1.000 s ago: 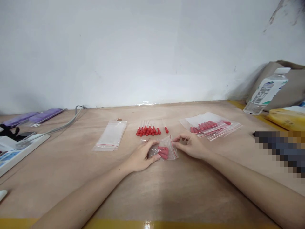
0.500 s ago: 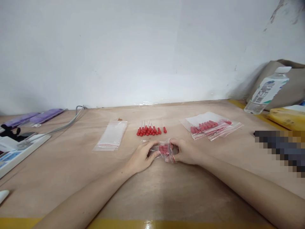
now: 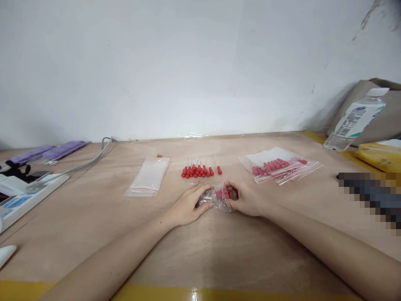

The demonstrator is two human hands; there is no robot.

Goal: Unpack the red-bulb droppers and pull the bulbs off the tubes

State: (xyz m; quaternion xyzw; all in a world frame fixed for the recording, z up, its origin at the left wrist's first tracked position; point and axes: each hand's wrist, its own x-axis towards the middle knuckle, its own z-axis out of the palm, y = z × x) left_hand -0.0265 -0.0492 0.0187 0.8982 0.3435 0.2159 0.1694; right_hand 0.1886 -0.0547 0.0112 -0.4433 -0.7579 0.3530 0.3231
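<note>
Both hands are on a clear zip bag (image 3: 222,204) with a red line along its mouth, low over the tabletop. Through the plastic show red bulbs (image 3: 221,194) of droppers, lying near the mouth with their pale stems pointing left. My left hand (image 3: 191,205) is curled around the bag's closed end, thumb in front and fingers behind. At the mouth end, the fingers of my right hand (image 3: 242,198) are closed on the bag's edge beside the bulbs; some fingertips are hidden. Just beyond lies a cluster of loose red-bulbed droppers (image 3: 196,170), with a single dropper (image 3: 219,170) to its right.
Flat zip bags (image 3: 148,177) lie left of the droppers. Filled zip bags (image 3: 272,165) overlap at the right. Farther right are a plastic bottle (image 3: 355,119), a yellow packet (image 3: 380,154) and a blurred dark object (image 3: 369,196). A power strip (image 3: 34,200) with a grey cable sits left.
Inside the bag, the red bulbs have shifted right toward the mouth and my right hand, and more of the pale stems shows. The whole view has moved slightly.
</note>
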